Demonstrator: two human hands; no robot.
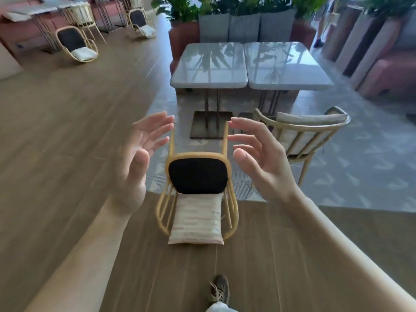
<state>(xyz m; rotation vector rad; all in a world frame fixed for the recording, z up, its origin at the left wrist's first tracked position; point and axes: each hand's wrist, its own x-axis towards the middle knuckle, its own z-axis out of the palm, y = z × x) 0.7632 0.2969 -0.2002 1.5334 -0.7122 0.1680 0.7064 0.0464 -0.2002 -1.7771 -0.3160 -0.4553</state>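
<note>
Head view, chair: The chair (198, 175) lies tipped over on the wood floor (67, 131), right in the middle, between the two hands. Its black pad faces the camera. A pale cushion (195, 219) sits at its near end.
Head view, left hand: The left hand (137, 158) is open, with its fingers spread and a little bent. It holds nothing. It hovers just beside the chair's left side and is not touching it.
Head view, right hand: The right hand (263, 161) is open too, with spread fingers and nothing in it. Its fingertips are very near the top of the chair's right leg.
Head view, hard to see: Only two thin yellow legs (172, 140) show. The hands look a bit blurry. Both arms are cut off at the bottom edge. A shoe (219, 289) peeks in there, partly cut off.
Head view, edges and room: The wood floor runs wide to the left. It ends under the chair, where a pale patterned floor (360, 165) starts. A second chair (310, 131) stands upright near the right hand, a little farther back. Two grey tables (209, 64) stand side by side ahead, with plants (243, 5) behind them. More tipped chairs (76, 43) lie far off at the upper left.
</note>
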